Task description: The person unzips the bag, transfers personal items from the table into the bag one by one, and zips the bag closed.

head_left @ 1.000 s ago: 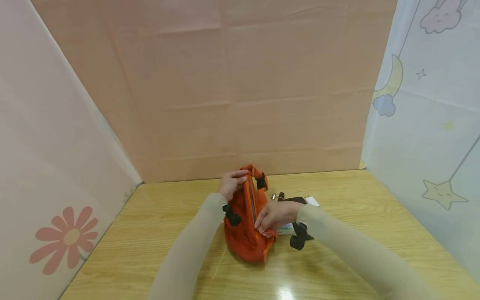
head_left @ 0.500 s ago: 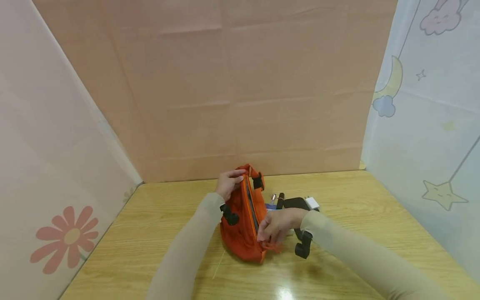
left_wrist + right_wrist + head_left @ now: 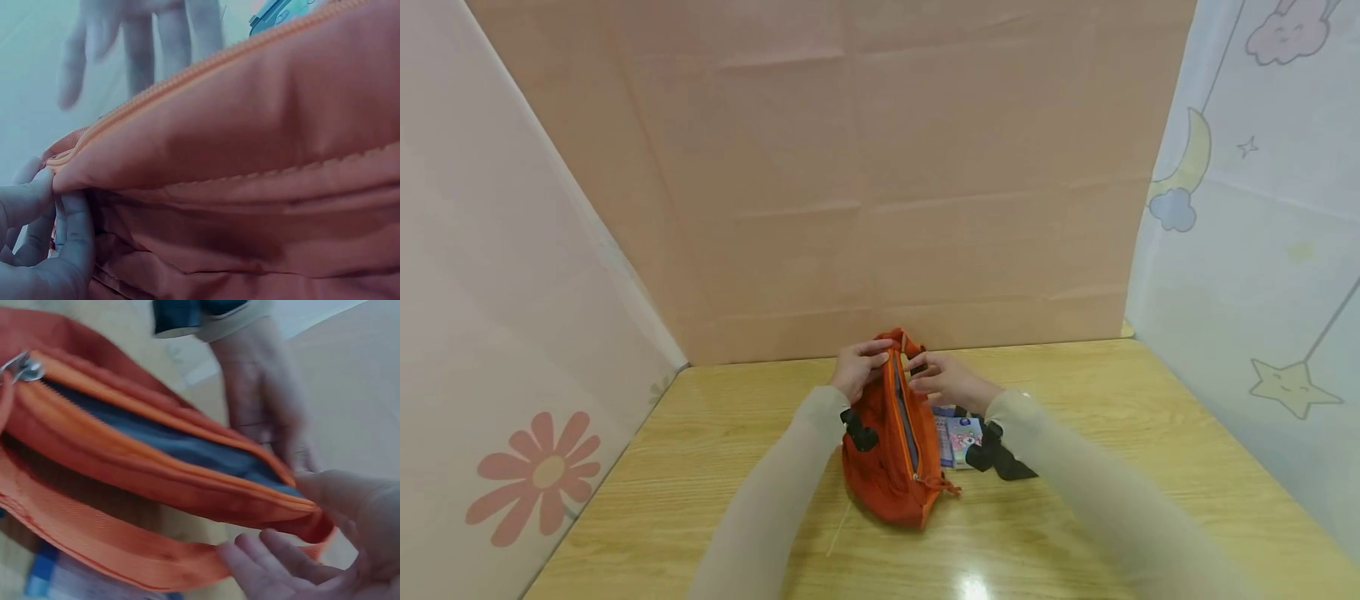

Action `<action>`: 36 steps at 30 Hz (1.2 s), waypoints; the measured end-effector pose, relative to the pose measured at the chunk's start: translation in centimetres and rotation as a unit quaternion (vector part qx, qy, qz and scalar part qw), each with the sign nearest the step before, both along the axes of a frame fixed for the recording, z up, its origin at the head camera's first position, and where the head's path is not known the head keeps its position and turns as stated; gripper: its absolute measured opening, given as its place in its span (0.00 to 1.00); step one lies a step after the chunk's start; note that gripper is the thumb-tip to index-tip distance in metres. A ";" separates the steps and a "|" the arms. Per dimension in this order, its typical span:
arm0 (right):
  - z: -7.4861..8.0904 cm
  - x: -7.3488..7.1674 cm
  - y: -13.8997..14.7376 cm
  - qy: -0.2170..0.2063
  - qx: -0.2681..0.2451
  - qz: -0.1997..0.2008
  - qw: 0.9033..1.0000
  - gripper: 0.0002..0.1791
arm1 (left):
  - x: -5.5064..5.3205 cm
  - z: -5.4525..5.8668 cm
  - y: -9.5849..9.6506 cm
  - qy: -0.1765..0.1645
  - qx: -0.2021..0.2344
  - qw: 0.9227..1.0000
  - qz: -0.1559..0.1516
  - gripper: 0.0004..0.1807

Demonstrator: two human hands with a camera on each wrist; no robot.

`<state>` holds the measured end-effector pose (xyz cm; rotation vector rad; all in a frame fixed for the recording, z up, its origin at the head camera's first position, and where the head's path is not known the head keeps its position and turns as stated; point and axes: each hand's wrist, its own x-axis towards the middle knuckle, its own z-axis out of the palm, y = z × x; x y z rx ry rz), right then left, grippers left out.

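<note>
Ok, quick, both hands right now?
Left hand: closed, pinching the far end of the orange bag.
Right hand: open beside that same end, gripping nothing.

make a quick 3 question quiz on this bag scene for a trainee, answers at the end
1. Which of the person's hands grips the far end of the orange bag?
2. True or false: the zipper is open, with grey showing inside.
3. What lies on the table to the right of the orange bag? a) a mug b) a printed packet c) a banana

Key: 1. The left hand. 2. True. 3. b
</note>
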<state>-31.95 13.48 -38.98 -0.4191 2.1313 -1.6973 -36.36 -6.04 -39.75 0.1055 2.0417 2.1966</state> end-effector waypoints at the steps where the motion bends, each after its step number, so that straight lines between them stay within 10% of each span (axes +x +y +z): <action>1: -0.3 0.0 -0.3 -0.004 -0.002 -0.006 1.000 0.21 | 0.0 0.0 0.0 -0.001 0.000 1.000 -0.003 0.17; 16: -2.4 -0.1 -2.0 0.009 0.007 -0.060 0.998 0.19 | -0.3 -0.6 -0.2 0.019 -0.043 0.999 0.013 0.17; 21: -2.9 -0.2 -1.7 -0.008 -0.017 -0.056 0.998 0.19 | 1.2 0.2 -0.4 0.034 -0.107 0.994 0.005 0.12; 30: -3.0 -0.4 -1.4 -0.022 -0.034 -0.058 0.998 0.20 | 3.5 -0.1 -0.4 0.075 -0.296 0.947 -0.095 0.06; 36: -3.2 -0.3 -1.3 -0.023 -0.041 -0.052 0.998 0.21 | 4.0 -0.5 0.0 0.065 -0.314 0.942 -0.100 0.08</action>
